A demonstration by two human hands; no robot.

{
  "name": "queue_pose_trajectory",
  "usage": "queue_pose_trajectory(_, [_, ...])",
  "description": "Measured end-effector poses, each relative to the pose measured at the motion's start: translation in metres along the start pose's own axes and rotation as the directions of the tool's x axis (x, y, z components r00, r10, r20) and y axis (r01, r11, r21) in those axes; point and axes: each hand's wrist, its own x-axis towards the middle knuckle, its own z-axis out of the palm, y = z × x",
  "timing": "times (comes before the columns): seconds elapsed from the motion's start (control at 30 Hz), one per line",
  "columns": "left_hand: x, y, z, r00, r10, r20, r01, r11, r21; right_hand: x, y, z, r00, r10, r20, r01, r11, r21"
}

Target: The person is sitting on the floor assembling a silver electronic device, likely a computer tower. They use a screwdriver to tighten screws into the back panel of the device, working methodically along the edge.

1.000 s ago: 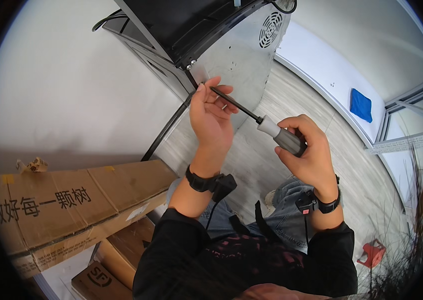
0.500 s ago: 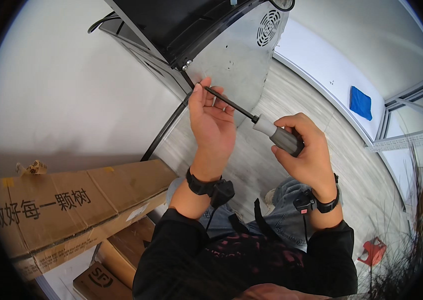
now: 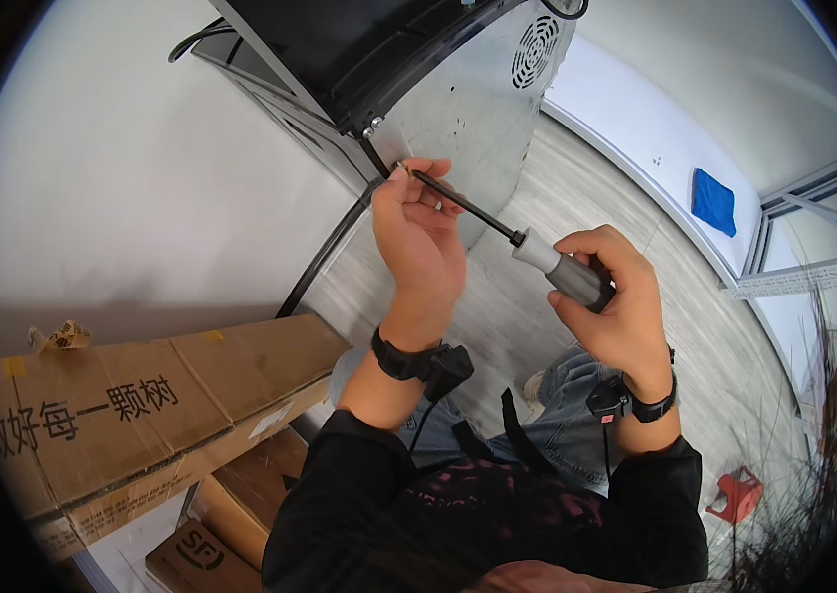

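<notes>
My right hand (image 3: 621, 292) is wrapped round the grey handle of a screwdriver (image 3: 576, 277). Its long black shaft points up and left toward my left hand (image 3: 423, 222), which is palm up. Between my left thumb and forefinger is a small brassy piece that looks like a screw (image 3: 401, 167), with the screwdriver's tip close by it. Whether tip and screw touch is too small to tell. Just beyond my left fingers stands a dark cabinet-like appliance with a grey metal side panel (image 3: 458, 124); two shiny screws (image 3: 372, 127) sit at its lower corner.
A long cardboard box (image 3: 132, 415) lies at the left, with a smaller carton (image 3: 196, 558) below it. A blue cloth (image 3: 713, 202) rests on the white ledge at the right. On the floor at lower right is a red object (image 3: 735, 494). A black cable (image 3: 324, 257) runs along the wall.
My right hand has drawn the screwdriver slightly right and down, its tip farther from my left thumb. My left forefinger has shifted, and the small brassy piece now shows.
</notes>
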Motion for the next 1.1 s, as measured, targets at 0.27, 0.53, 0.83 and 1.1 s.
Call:
queue_pose_trajectory(0.27, [-0.002,-0.007,-0.036,0.996,0.023,0.087,-0.041,0.977,0.207,-0.001,-0.001,-0.011,0.997,0.047,0.061,-0.042,0.995,-0.086])
queue_pose_trajectory(0.53, [0.001,-0.027,-0.07,0.974,-0.162,0.158,0.11,0.95,0.294,0.0,-0.001,-0.014,0.977,0.146,0.154,-0.113,0.973,-0.201])
queue_pose_trajectory(0.83, [0.008,-0.109,-0.058,0.863,-0.487,0.137,0.447,0.861,0.244,-0.012,0.035,-0.062,0.949,0.314,0.027,-0.286,0.893,-0.347])
queue_pose_trajectory(1.1, [0.038,-0.273,0.001,0.818,-0.573,0.057,0.359,0.585,0.727,0.007,0.19,-0.123,0.845,0.525,-0.104,-0.535,0.818,-0.21])
